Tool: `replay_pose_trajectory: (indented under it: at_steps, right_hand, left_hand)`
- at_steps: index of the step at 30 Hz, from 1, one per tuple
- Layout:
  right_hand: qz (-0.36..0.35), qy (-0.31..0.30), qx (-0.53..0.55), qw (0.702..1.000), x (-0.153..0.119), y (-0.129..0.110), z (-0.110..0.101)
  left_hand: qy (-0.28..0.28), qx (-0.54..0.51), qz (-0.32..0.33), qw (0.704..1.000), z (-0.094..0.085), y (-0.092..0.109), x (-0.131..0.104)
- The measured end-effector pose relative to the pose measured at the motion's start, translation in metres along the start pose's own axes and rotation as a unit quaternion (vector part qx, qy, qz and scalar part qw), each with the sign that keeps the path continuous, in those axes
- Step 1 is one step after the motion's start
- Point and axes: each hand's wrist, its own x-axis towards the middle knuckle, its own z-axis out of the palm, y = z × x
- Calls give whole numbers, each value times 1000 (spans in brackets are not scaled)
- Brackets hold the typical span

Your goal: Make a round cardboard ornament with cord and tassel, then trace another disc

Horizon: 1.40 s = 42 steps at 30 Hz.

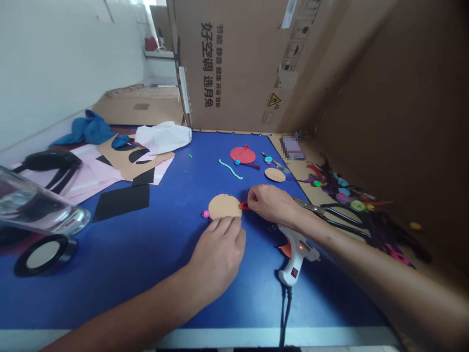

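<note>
My left hand [222,247] grips the near edge of a round tan cardboard disc [224,205], its fingers bent over the rim. A pink bead [205,214] shows at the disc's left edge, with a bit of dark purple below it. At the disc's right edge, my right hand [269,201] is closed in a pinch on a small red loop [244,206]. The fingertips of that hand are partly hidden. Below my right forearm lies a white glue gun [296,256] with an orange trigger and a glowing light.
Beyond the hands lie a red disc [242,155], a green strip [230,169] and another tan disc [274,174]. Black scissors [335,215] and assorted beads lie to the right. A glass of water [40,205], black tape roll [46,255] and black paper [121,203] are left.
</note>
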Motion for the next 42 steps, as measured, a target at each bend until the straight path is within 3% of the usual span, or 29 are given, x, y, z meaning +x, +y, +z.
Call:
replay_pose_trajectory:
  at_steps: [14, 42]
  right_hand:
    - [8, 2, -16, 1000, 0, -6, 0]
    - [23, -18, -28, 999, 2, -14, -2]
  left_hand:
    - [-29, -18, -20, 999, 4, -1, 0]
    - [-32, -55, -37, 997, 5, -6, 4]
